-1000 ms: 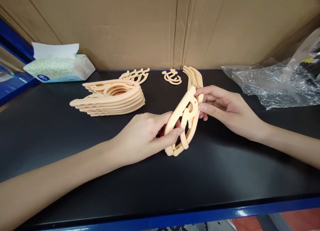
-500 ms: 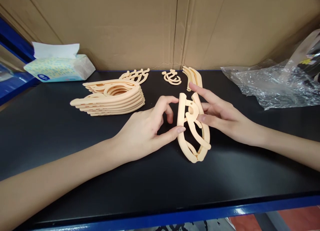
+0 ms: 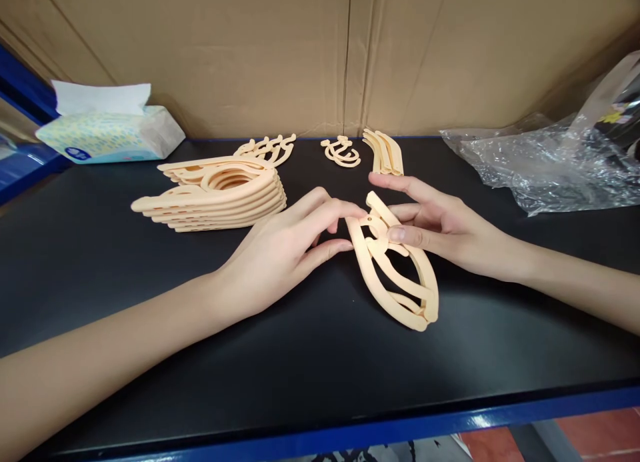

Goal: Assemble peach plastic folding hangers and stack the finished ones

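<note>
A folded peach plastic hanger [image 3: 395, 275] lies nearly flat on the black table [image 3: 150, 302], its joined end between my two hands. My left hand [image 3: 280, 249] touches that end with forefinger and thumb tips, fingers stretched out. My right hand [image 3: 435, 225] rests on the hanger's upper part, thumb pressed on its middle piece and the fingers extended behind it. A stack of several folded hangers [image 3: 215, 192] sits to the left.
Loose hanger arms [image 3: 385, 152], hook pieces [image 3: 341, 152] and more hooks [image 3: 267, 149] lie by the cardboard back wall. A tissue pack [image 3: 107, 132] stands at the back left. Crumpled clear plastic bags [image 3: 560, 162] fill the back right. The table's blue front edge [image 3: 350, 435] runs below.
The hanger has swung from tilted upright down to almost flat, its free end turning right. My left hand let go of its grip and now only touches the joined end.
</note>
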### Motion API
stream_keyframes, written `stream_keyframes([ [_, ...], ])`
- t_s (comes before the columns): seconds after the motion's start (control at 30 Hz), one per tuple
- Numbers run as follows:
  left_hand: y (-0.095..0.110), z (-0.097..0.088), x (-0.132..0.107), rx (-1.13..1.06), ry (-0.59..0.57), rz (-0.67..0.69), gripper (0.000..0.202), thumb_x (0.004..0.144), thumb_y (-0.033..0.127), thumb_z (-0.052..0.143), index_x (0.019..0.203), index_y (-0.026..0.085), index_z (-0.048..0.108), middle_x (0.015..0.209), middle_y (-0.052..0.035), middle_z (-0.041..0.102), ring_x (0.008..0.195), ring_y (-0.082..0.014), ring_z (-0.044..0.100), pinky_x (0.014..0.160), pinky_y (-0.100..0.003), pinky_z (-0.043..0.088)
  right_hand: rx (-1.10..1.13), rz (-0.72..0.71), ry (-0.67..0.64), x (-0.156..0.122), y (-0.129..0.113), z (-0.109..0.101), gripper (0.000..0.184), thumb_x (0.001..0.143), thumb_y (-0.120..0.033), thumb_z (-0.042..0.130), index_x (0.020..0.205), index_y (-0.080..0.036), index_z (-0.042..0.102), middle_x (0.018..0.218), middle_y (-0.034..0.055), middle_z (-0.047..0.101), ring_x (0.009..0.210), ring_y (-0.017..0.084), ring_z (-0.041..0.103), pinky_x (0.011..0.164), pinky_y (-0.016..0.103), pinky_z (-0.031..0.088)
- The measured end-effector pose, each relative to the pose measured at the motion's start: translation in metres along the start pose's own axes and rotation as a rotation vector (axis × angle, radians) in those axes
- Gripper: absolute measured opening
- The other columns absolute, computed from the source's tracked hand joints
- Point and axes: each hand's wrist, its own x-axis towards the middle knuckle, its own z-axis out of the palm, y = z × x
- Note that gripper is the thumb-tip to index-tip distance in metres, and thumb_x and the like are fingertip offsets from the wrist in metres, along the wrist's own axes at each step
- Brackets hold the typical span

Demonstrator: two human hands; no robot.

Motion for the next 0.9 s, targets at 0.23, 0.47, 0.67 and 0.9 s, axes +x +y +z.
stream_keyframes([
  [0.23, -0.0027, -0.0014, 0.0004, 0.226, 0.068, 0.150, 0.015, 0.098, 0.023, 0.054, 0.109, 0.023, 0.066, 0.096, -0.0022, 0.052, 0.080, -0.0143, 0.052, 0.066, -0.025, 0.041, -0.180, -0.084, -0.034, -0.0015, -0.0011, 0.0022, 0.056, 0.093, -0.035, 0.060, 0.146, -0.024, 0.045, 0.093, 0.0005, 0.070, 0.085, 0.015, 0.066, 0.077, 0.030, 0.055],
  [0.47, -0.0010, -0.0028, 0.0022, 0.231, 0.073, 0.192, 0.014, 0.096, 0.029, 0.060, 0.094, 0.016, 0.067, 0.092, -0.0029, 0.067, 0.083, -0.0176, 0.057, 0.073, -0.030, 0.044, -0.071, -0.058, 0.099, -0.0001, 0.0015, 0.0020, 0.061, 0.087, -0.036, 0.069, 0.141, -0.023, 0.042, 0.095, 0.0025, 0.068, 0.083, 0.015, 0.066, 0.070, 0.026, 0.055],
  [0.67, 0.0037, -0.0033, 0.0014, 0.344, 0.085, 0.209, 0.018, 0.096, 0.028, 0.059, 0.087, 0.015, 0.067, 0.080, -0.0026, 0.066, 0.073, -0.0176, 0.054, 0.065, -0.030, 0.039, -0.129, -0.081, 0.050, -0.0015, -0.0004, -0.0016, 0.070, 0.083, -0.036, 0.074, 0.144, -0.026, 0.040, 0.103, 0.0029, 0.065, 0.090, 0.017, 0.065, 0.076, 0.027, 0.055],
  [0.9, 0.0017, -0.0033, 0.0021, 0.304, 0.065, 0.184, 0.017, 0.096, 0.029, 0.060, 0.087, 0.015, 0.065, 0.082, -0.0015, 0.066, 0.073, -0.0168, 0.055, 0.066, -0.029, 0.040, -0.132, -0.097, 0.064, -0.0010, 0.0015, -0.0026, 0.061, 0.090, -0.034, 0.066, 0.144, -0.025, 0.039, 0.107, 0.0044, 0.067, 0.093, 0.017, 0.066, 0.082, 0.029, 0.055],
])
